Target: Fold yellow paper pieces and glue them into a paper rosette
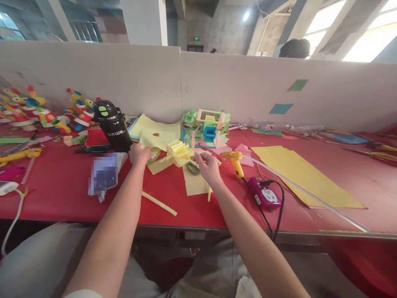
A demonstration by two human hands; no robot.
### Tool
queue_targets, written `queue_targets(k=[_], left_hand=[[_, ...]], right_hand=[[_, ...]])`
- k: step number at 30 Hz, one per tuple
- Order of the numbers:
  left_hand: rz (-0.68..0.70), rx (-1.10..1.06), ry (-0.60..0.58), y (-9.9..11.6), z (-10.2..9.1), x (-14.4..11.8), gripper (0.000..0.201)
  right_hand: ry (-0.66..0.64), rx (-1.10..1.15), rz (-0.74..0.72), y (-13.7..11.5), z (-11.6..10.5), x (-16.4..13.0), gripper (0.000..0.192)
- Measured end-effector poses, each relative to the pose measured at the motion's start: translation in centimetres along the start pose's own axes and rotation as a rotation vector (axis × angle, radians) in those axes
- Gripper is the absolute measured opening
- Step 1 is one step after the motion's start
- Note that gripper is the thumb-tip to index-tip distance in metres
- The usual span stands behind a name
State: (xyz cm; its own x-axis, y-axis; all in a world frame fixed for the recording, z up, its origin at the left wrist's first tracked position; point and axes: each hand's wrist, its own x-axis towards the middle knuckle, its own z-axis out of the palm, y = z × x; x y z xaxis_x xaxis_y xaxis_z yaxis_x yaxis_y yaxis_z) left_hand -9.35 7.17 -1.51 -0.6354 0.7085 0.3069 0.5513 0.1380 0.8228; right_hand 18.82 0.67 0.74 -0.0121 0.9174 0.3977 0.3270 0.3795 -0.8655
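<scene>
My left hand [138, 155] is closed beside the black bottle, at the near edge of pale yellow paper sheets [158, 128]. Its fingertips are hidden, so I cannot make out what they hold. A folded yellow paper wheel [178, 153] lies between my hands. My right hand [208, 166] has its fingers curled together just right of the wheel; anything in them is too small to name. By its fingertips lie the dark handles of scissors [193, 167] on a yellow paper piece [194, 186]. A narrow yellow strip [209, 194] shows under my right wrist.
A paper model [209, 131] stands against the partition [235, 87]. To the right are a yellow glue gun [235, 163], a purple power socket [265, 194] and yellow sheets [304, 174]. A black bottle [113, 128], a phone [105, 176] and several paper-cup figures [46, 111] stand left.
</scene>
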Motion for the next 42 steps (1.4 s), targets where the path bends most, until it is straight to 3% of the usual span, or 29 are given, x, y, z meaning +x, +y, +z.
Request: queue_targets(k=[12,17,22,28,36,42], left_hand=[[0.052,0.084,0.109,0.5,-0.3,1.6,0.019],[0.039,0.166,0.060,1.1,-0.2,1.8,0.048],[0.012,0.275,-0.034,1.5,-0.2,1.8,0.040],[0.020,0.380,-0.048,2.6,-1.0,2.3,0.047],[0.107,0.504,-0.026,4.5,-2.6,1.9,0.037],[0.324,0.390,0.094,5.5,-4.3,2.6,0.023]], right_hand=[[-0.028,0.027,0.016,0.1,-0.1,-0.1,0.050],[-0.047,0.054,0.024,0.0,0.0,-0.1,0.049],[-0.059,0.075,0.046,-0.1,0.0,-0.1,0.050],[-0.065,0.073,0.056,-0.3,-0.1,-0.2,0.053],[-0.072,0.089,0.040,0.0,-0.1,-0.1,0.050],[-0.076,0.085,0.043,0.2,0.0,-0.1,0.051]])
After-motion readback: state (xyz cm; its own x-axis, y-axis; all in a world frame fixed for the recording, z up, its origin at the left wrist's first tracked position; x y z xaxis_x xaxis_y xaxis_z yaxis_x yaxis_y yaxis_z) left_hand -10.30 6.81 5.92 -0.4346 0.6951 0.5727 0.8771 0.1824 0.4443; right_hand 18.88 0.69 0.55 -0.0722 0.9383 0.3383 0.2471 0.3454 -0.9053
